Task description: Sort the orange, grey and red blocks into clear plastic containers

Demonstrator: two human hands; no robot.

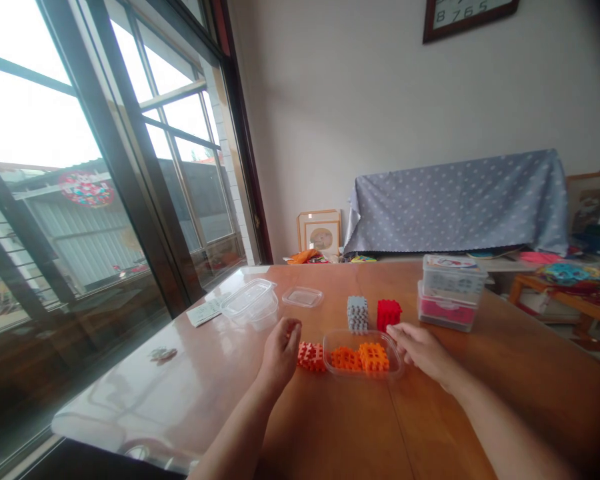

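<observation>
A clear plastic container (363,375) sits on the table in front of me, with orange lattice-like blocks (374,357) in it. Just left of its wall lies a stack of light red lattice pieces (311,357). My left hand (281,350) is beside that stack, its fingers curled closed; what they hold, if anything, is hidden. At the container's upper right rim, my right hand (423,348) has its thumb and fingers drawn together. Its fingertips overlap the lower edge of a red block (389,313), and contact cannot be made out. A grey block (357,313) stands behind the container.
Stacked clear boxes (450,297), the lower with pink contents, stand at the right. A lid (303,297), open clear containers (250,301), a paper sheet (204,312) and a small clear packet (163,355) lie left on the wooden table (340,427). Windows border the left side.
</observation>
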